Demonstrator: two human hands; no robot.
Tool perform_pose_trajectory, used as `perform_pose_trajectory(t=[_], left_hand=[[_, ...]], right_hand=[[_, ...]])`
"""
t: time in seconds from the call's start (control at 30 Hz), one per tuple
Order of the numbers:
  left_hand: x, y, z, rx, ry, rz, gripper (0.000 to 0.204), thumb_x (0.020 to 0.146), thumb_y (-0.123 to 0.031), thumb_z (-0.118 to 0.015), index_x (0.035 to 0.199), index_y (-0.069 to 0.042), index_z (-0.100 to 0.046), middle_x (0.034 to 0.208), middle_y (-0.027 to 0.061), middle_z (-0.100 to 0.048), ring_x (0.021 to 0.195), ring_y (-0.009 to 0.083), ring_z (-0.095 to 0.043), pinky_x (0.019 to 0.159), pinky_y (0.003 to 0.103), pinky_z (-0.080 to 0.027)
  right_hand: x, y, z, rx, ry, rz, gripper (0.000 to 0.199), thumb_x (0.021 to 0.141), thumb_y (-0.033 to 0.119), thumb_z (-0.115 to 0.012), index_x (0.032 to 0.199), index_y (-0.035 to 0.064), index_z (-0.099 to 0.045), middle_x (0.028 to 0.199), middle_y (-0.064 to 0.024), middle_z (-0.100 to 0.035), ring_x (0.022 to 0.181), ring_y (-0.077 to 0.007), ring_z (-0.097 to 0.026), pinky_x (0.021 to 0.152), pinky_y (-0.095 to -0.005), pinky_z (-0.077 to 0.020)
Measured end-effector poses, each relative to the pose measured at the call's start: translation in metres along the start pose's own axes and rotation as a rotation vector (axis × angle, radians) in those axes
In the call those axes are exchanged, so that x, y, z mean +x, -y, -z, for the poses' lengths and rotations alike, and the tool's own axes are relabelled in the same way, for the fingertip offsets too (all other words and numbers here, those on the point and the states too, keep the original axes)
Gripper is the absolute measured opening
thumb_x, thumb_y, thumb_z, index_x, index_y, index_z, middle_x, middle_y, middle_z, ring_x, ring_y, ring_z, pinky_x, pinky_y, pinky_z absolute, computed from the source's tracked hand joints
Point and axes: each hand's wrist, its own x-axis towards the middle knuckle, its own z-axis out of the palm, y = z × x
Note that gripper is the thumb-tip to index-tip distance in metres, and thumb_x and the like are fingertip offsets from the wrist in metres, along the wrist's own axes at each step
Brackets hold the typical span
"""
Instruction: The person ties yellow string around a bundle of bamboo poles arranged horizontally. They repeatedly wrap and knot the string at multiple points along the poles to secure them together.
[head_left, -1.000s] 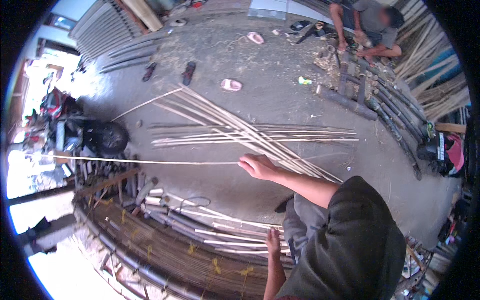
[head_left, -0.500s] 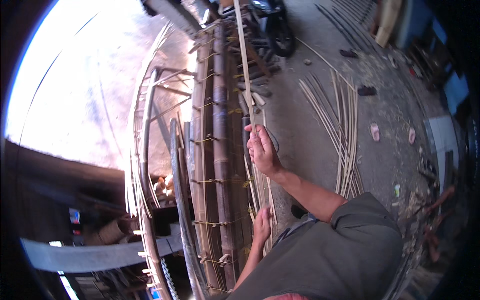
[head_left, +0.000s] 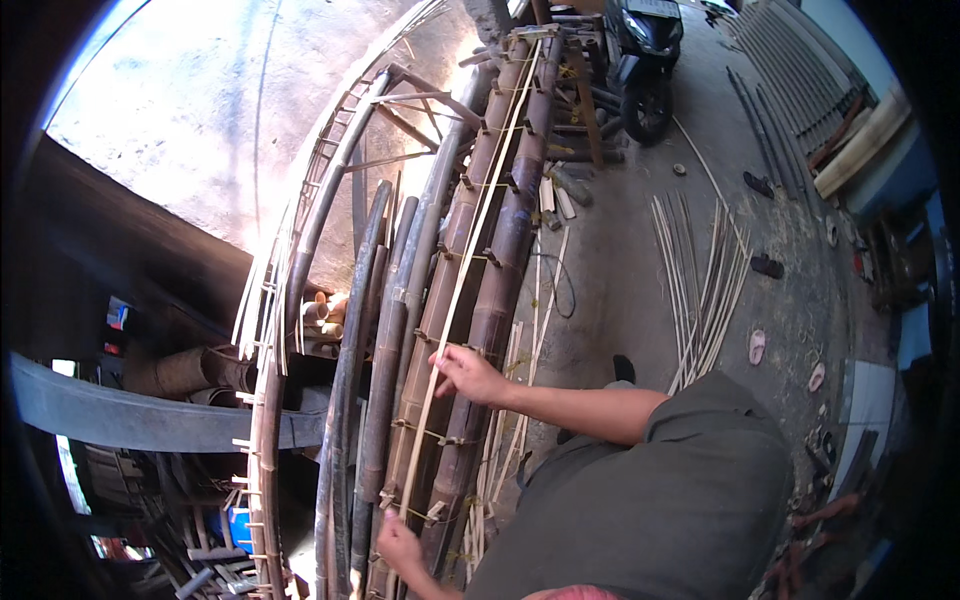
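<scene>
A long pale bamboo strip (head_left: 466, 262) runs lengthwise above two thick brown bamboo poles, its far part over the gap between them. My right hand (head_left: 472, 376) pinches it partway along, over the right pole (head_left: 494, 305). Close to the strip's near end is my left hand (head_left: 400, 545), its fingers closed there; the exact grip is small and partly hidden. Short pegs stand along the left pole (head_left: 432, 305) and the right one, and thin yellow ties cross between them.
Dark poles (head_left: 375, 430) and a curved bamboo frame (head_left: 305, 235) stand to the left. Cut strips (head_left: 690, 290) lie fanned on the floor at right, near pink slippers (head_left: 757, 347). A motorbike (head_left: 648, 75) is parked at the far end, by stacked bamboo pieces (head_left: 575, 140).
Both hands have moved left, bringing the strip from beside the right pole to over the pair of poles. The strip has come down along them. The view has shifted too.
</scene>
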Motion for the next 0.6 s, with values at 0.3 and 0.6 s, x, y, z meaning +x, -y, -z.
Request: perform_pose_trajectory(t=[0.3, 0.6], left_hand=[[0.049, -0.024, -0.078, 0.611, -0.136, 0.257, 0.039, 0.093, -0.032, -0.048, 0.095, 0.001, -0.068, 0.094, 0.0255, -0.066, 0.089, 0.0437, -0.062, 0.077, 0.053, -0.047], [0.149, -0.415, -0.220, -0.061, -0.030, -0.210, 0.036, 0.093, -0.029, -0.057, 0.116, -0.001, -0.064, 0.103, 0.0227, -0.067, 0.096, 0.0362, -0.065, 0.084, 0.041, -0.050]], right_hand=[[0.008, 0.061, 0.176, -0.429, 0.433, -0.242, 0.036, 0.101, 0.029, -0.047, 0.119, -0.0012, -0.057, 0.099, -0.0083, -0.066, 0.080, -0.0131, -0.066, 0.075, -0.0290, -0.0525], [0.019, 0.185, 0.423, -0.484, 0.269, -0.306, 0.032, 0.100, 0.023, -0.049, 0.117, -0.0024, -0.059, 0.097, -0.0077, -0.067, 0.076, -0.0109, -0.062, 0.072, -0.0273, -0.0515]])
